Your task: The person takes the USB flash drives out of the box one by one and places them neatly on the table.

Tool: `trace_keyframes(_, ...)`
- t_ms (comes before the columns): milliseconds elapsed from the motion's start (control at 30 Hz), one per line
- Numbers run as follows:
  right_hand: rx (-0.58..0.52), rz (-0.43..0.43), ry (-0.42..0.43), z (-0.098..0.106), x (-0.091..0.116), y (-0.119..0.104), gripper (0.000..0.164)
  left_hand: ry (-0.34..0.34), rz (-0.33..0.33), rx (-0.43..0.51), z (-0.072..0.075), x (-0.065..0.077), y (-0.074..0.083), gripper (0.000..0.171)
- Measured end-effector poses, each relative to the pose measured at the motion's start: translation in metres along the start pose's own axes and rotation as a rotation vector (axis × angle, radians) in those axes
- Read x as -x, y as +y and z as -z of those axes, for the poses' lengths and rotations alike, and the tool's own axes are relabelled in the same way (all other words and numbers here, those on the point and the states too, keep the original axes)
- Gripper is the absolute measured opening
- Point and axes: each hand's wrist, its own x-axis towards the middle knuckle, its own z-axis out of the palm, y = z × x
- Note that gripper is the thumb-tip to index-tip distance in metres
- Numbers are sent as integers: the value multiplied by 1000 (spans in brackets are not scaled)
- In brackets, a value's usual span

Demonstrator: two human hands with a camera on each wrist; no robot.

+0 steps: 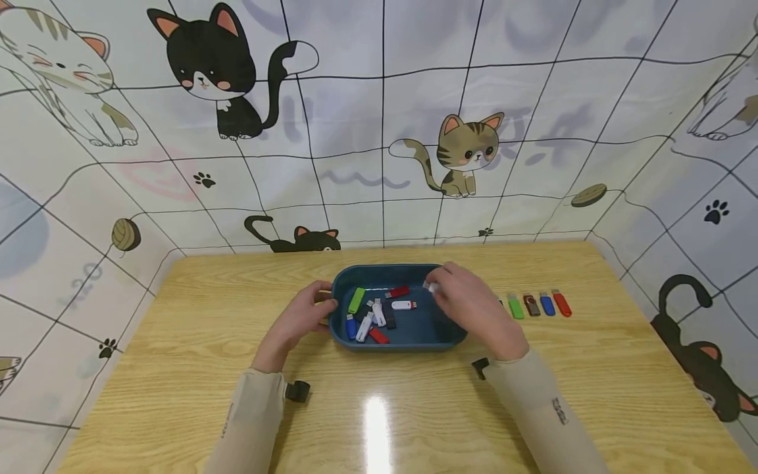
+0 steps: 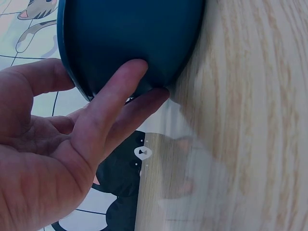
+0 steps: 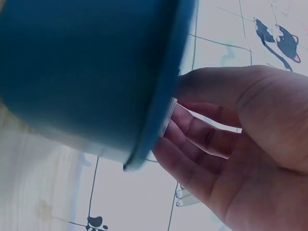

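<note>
A dark blue tray (image 1: 429, 332) with several USB sticks in it stands on the table. My left hand (image 1: 304, 311) holds the tray's left end; in the left wrist view, its thumb is at the rim and its fingers lie against the outer wall. Over the tray's back right corner, my right hand (image 1: 470, 303) pinches a white USB stick (image 1: 432, 287). That stick is mostly hidden behind the tray wall in the right wrist view. Inside the tray lie a green USB stick (image 1: 356, 300), a red one (image 1: 397, 291), a blue one (image 1: 351, 326) and several white ones.
To the right of the tray, a row of USB sticks lies on the wooden table (image 1: 195, 368): green (image 1: 516, 307), brown (image 1: 531, 305), blue (image 1: 547, 304) and red (image 1: 561, 303). My right hand partly covers the row's left end. Cat-patterned walls (image 1: 367, 131) enclose the table's back and sides.
</note>
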Motion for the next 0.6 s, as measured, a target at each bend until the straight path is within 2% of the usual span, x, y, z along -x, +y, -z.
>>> trace_keyframes(333,-57,-133,-11,19,9,7,22,-6,-12,0,1,0,-1,44)
trace_keyframes(600,-135,-203,21,38,25,18,22,-14,-11,7,1,0,-1,44)
